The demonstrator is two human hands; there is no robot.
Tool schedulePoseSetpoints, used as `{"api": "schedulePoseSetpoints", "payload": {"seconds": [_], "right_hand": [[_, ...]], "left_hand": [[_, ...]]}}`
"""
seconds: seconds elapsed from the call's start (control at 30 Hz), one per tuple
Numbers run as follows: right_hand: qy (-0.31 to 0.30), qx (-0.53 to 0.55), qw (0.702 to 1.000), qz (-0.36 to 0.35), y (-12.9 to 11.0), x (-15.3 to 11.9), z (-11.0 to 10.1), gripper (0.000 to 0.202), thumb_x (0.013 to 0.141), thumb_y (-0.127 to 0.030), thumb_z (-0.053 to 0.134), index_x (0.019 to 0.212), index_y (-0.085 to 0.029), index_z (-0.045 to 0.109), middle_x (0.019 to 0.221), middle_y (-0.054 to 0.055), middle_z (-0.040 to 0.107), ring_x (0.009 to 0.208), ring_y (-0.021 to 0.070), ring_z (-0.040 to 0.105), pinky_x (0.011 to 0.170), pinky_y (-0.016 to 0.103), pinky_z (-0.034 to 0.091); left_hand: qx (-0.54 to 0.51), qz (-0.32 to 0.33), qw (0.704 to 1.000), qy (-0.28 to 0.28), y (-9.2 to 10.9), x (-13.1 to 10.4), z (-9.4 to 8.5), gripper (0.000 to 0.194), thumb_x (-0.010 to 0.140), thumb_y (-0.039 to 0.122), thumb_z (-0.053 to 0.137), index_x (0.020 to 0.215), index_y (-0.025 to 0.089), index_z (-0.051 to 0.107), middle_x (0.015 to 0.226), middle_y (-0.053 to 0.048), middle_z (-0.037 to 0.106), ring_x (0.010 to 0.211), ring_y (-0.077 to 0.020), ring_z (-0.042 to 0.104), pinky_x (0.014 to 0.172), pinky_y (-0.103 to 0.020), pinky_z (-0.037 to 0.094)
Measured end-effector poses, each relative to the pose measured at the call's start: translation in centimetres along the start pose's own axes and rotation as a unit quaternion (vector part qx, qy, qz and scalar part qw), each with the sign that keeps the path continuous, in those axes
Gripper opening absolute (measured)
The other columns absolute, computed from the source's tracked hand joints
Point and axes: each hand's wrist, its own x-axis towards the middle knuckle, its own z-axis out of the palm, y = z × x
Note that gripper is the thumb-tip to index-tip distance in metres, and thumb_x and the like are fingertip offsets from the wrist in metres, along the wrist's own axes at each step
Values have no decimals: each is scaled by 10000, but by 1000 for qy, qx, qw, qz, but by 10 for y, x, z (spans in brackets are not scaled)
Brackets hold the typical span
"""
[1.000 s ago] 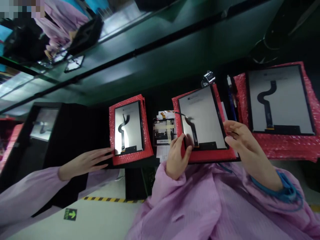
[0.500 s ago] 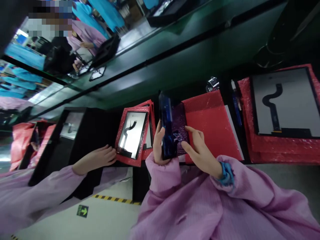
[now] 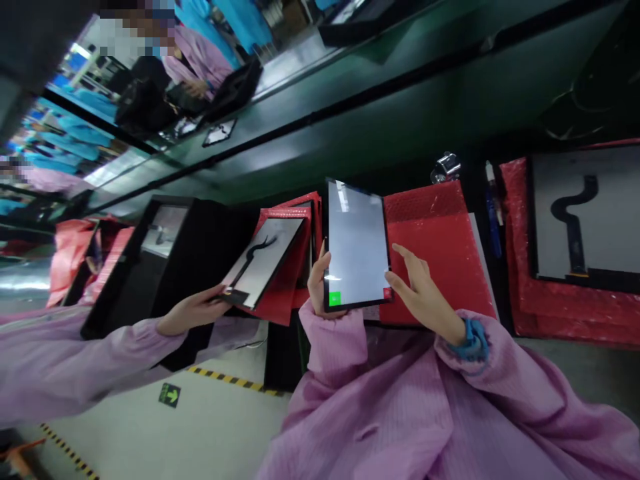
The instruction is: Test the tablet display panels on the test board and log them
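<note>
My left hand (image 3: 318, 283) pinches the lit display panel (image 3: 356, 247) by its left edge, in front of the red bubble-wrap pouch's (image 3: 434, 250) left side. My right hand (image 3: 419, 288) is spread, its thumb at the panel's right edge; contact is unclear.

Single head-worn view — faces forward and steeply down, hands (image 3: 424, 288) close, near frame centre.

A blue pen (image 3: 494, 227) lies near a small shiny object (image 3: 447, 167), possibly metal.
</note>
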Motion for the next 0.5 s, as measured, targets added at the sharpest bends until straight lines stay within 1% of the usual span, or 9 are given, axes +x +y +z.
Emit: {"api": "schedulePoseSetpoints", "payload": {"seconds": [0.03, 0.1, 0.17, 0.23, 0.27, 0.33, 0.4, 0.43, 0.5], "right_hand": [[-12, 6, 1000, 4, 2, 2, -1, 716, 976, -579, 469, 1559, -178, 357, 1600, 146, 420, 1460, 344, 353, 1233, 611, 266], [-25, 11, 1000, -13, 3, 3, -2, 748, 983, -619, 454, 1595, -214, 309, 1623, 133, 389, 1485, 328, 335, 1245, 597, 252], [-18, -12, 999, -43, 1, 1, -3, 738, 985, -651, 444, 1597, -257, 325, 1594, 134, 406, 1480, 326, 337, 1241, 603, 249], [7, -56, 996, -66, -2, -1, -2, 718, 979, -680, 442, 1583, -298, 376, 1547, 145, 413, 1458, 351, 339, 1211, 641, 269], [22, -81, 994, -76, -3, -2, -2, 704, 974, -690, 448, 1569, -316, 408, 1530, 149, 402, 1451, 370, 330, 1190, 665, 281], [45, -125, 987, -95, -4, -5, -2, 677, 965, -690, 473, 1543, -338, 460, 1519, 154, 363, 1447, 406, 303, 1153, 703, 298], [60, -153, 980, -113, -4, -7, -5, 672, 964, -675, 491, 1547, -341, 455, 1503, 161, 363, 1432, 420, 311, 1129, 717, 318], [67, -162, 977, -121, -4, -7, -7, 689, 967, -667, 492, 1567, -336, 421, 1497, 166, 377, 1421, 418, 331, 1124, 716, 326], [77, -176, 971, -145, -2, -8, -14, 753, 981, -646, 483, 1626, -312, 287, 1500, 180, 412, 1398, 400, 385, 1125, 705, 342]], "left_hand": [[-16, -19, 1000, -11, 0, -1, -1, 199, 751, 394, 629, 881, 263, 704, 1011, -35, 810, 1238, -341, 675, 1020, -467, 592], [-47, -42, 997, -45, -3, -3, -2, 276, 725, 445, 648, 903, 246, 714, 969, -69, 808, 1149, -358, 714, 954, -463, 613], [-53, -48, 994, -88, -8, -4, -3, 365, 715, 521, 645, 927, 237, 729, 961, -91, 807, 1080, -364, 734, 885, -458, 629], [-41, -37, 992, -115, -15, -3, -4, 434, 726, 598, 606, 929, 238, 738, 976, -104, 805, 1058, -368, 735, 838, -461, 635], [-30, -23, 992, -117, -19, -2, -4, 457, 741, 629, 578, 924, 242, 738, 981, -106, 802, 1065, -369, 731, 829, -466, 635], [-11, 15, 995, -100, -29, 2, -3, 494, 787, 666, 516, 942, 250, 734, 981, -109, 796, 1098, -372, 718, 843, -488, 631], [11, 54, 996, -75, -39, 7, -3, 539, 848, 681, 454, 1018, 249, 727, 996, -110, 791, 1132, -371, 704, 871, -514, 621], [26, 72, 995, -70, -45, 10, -3, 566, 876, 683, 428, 1083, 244, 718, 1020, -112, 788, 1149, -366, 699, 885, -521, 614], [61, 102, 990, -72, -55, 17, -3, 607, 917, 680, 398, 1226, 236, 675, 1103, -116, 777, 1189, -346, 685, 917, -516, 604]]}}
